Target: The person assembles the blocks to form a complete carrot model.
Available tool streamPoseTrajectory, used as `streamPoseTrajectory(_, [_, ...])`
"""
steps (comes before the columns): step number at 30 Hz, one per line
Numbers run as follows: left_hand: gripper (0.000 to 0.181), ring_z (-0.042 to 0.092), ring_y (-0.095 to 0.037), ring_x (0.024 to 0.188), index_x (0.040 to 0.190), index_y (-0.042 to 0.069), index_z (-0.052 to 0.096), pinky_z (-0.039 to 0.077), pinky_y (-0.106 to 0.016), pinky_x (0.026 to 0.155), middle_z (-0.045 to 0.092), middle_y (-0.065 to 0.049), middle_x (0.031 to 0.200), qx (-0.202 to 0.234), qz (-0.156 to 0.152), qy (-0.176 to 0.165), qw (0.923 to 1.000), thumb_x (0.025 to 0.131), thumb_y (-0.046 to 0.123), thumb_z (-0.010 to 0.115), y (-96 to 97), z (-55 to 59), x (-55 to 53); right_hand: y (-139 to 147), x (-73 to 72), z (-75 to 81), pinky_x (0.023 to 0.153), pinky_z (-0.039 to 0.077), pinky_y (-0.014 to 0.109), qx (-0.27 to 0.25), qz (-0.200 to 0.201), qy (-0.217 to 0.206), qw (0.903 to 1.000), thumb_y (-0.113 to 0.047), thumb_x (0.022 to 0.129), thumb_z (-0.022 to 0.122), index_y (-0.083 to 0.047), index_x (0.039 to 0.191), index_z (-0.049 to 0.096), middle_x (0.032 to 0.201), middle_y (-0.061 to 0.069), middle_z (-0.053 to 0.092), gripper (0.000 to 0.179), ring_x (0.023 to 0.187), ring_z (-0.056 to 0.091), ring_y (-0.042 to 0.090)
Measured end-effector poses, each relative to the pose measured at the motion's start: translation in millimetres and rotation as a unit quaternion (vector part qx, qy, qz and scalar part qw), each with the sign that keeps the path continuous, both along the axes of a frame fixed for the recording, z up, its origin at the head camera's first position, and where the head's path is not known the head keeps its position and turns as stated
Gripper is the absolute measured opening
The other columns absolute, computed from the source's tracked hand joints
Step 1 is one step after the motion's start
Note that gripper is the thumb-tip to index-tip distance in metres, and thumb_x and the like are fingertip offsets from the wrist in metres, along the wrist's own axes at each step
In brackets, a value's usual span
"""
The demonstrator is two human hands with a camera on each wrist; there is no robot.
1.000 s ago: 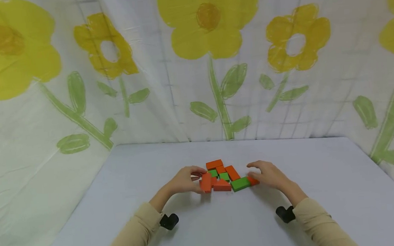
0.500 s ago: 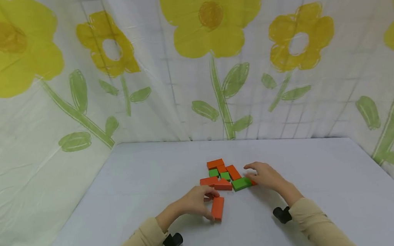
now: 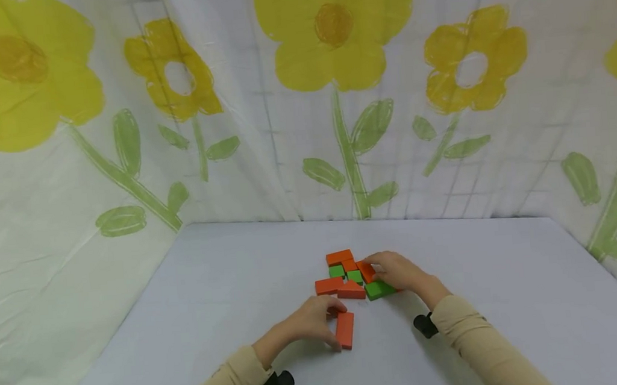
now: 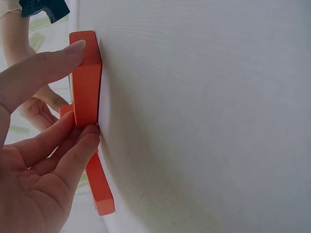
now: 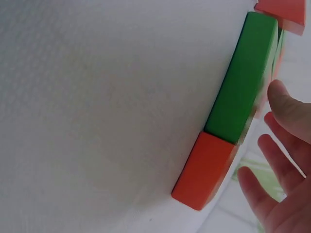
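Note:
My left hand point(image 3: 313, 320) pinches a red rectangular block point(image 3: 345, 331) by its two ends, thumb at the near end and fingers at the far end. The block lies on the table, apart from the cluster in the head view. My right hand point(image 3: 402, 271) is over the cluster's right side, fingertips close to an orange rectangular block point(image 3: 366, 272); contact is unclear. Beneath it lies a long green block point(image 3: 378, 290). In the right wrist view, an orange block point(image 5: 204, 170) abuts the green one's end, and the visible fingers and thumb are spread apart.
The cluster also has a red triangular block point(image 3: 352, 292), a red rectangular block point(image 3: 328, 286), small green blocks point(image 3: 336, 271) and an orange block point(image 3: 339, 256) at the back. They lie on a white table point(image 3: 228, 283). Behind hangs a flower-patterned curtain point(image 3: 264, 178).
My left hand has brought the red block from the cluster's left side toward the front and laid it on the table. My right hand has moved left from the green block's outer end.

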State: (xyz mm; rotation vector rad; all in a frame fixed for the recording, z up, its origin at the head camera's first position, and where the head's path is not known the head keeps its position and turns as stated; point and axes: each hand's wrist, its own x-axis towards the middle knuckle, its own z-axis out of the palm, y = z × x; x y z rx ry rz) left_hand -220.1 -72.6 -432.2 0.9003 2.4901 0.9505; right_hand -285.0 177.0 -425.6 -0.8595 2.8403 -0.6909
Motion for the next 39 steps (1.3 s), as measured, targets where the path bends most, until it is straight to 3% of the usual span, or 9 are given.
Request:
streamPoseTrajectory(7, [0.055, 0.059, -0.009, 0.097, 0.114, 0.001, 0.065, 0.048, -0.021, 0.087, 0.064, -0.002, 0.109, -0.006, 0.002, -0.004, 1.0000, 0.066, 0.010, 0.089, 4.2, 1.7, 1.1, 2, 0.6, 1.9, 0.099, 0.042, 0.051, 0.019, -0.018, 0.001, 0.9997, -0.009, 0.091, 0.066, 0.004, 0.126, 0.061, 0.125, 0.020, 0.061, 0.037, 0.119, 0.053, 0.039])
streamPoseTrajectory(13, [0.055, 0.057, -0.010, 0.097, 0.115, 0.001, 0.064, 0.048, -0.021, 0.088, 0.063, -0.002, 0.110, -0.008, 0.002, -0.005, 0.9999, 0.067, 0.011, 0.089, 4.9, 2.7, -0.3, 6, -2.8, 9.8, 0.103, 0.037, 0.055, -0.006, -0.062, -0.050, 0.9968, 0.001, 0.088, 0.062, 0.005, 0.131, 0.056, 0.133, 0.024, 0.054, 0.044, 0.127, 0.045, 0.043])
streamPoseTrajectory(17, [0.055, 0.056, -0.009, 0.096, 0.116, 0.002, 0.063, 0.048, -0.020, 0.088, 0.062, -0.002, 0.110, -0.011, 0.000, -0.002, 0.9999, 0.068, 0.012, 0.089, 3.8, 4.0, -2.3, 5, -7.0, 12.2, 0.105, 0.034, 0.056, -0.021, -0.051, -0.089, 0.9945, 0.011, 0.079, 0.054, 0.006, 0.139, 0.047, 0.142, 0.026, 0.045, 0.060, 0.132, 0.037, 0.044])
streamPoseTrajectory(21, [0.059, 0.056, -0.012, 0.099, 0.119, 0.001, 0.061, 0.047, -0.022, 0.090, 0.062, -0.004, 0.114, -0.006, -0.010, -0.007, 0.9999, 0.069, 0.013, 0.088, 2.2, 5.5, -4.4, 2, -10.4, 13.6, 0.104, 0.037, 0.052, -0.012, -0.047, -0.106, 0.9932, 0.013, 0.078, 0.056, 0.007, 0.141, 0.043, 0.144, 0.027, 0.042, 0.065, 0.132, 0.039, 0.041])
streamPoseTrajectory(28, [0.057, 0.057, -0.015, 0.105, 0.121, 0.002, 0.061, 0.047, -0.024, 0.093, 0.062, -0.004, 0.117, 0.006, 0.000, -0.032, 0.9995, 0.071, 0.012, 0.087, 0.1, 6.1, -6.8, 0, -15.7, 17.3, 0.100, 0.041, 0.049, 0.017, -0.042, -0.088, 0.9951, 0.007, 0.076, 0.067, 0.013, 0.137, 0.044, 0.137, 0.030, 0.047, 0.065, 0.125, 0.045, 0.041])
streamPoseTrajectory(33, [0.052, 0.057, -0.014, 0.103, 0.118, 0.003, 0.063, 0.048, -0.024, 0.092, 0.063, -0.001, 0.113, 0.005, 0.015, -0.040, 0.9991, 0.072, 0.011, 0.086, 0.2, 3.6, -4.4, 0, -18.3, 14.4, 0.091, 0.047, 0.045, 0.028, -0.063, -0.077, 0.9947, -0.001, 0.074, 0.072, 0.013, 0.132, 0.050, 0.128, 0.030, 0.050, 0.064, 0.107, 0.051, 0.035])
streamPoseTrajectory(39, [0.050, 0.057, -0.014, 0.101, 0.115, 0.003, 0.065, 0.048, -0.024, 0.091, 0.063, 0.000, 0.109, 0.001, 0.026, -0.035, 0.9991, 0.071, 0.011, 0.087, 1.0, 3.9, -1.6, 7, -16.2, 8.6, 0.089, 0.048, 0.047, -0.031, -0.106, -0.038, 0.9931, -0.011, 0.069, 0.080, 0.011, 0.122, 0.056, 0.115, 0.023, 0.055, 0.062, 0.101, 0.053, 0.035])
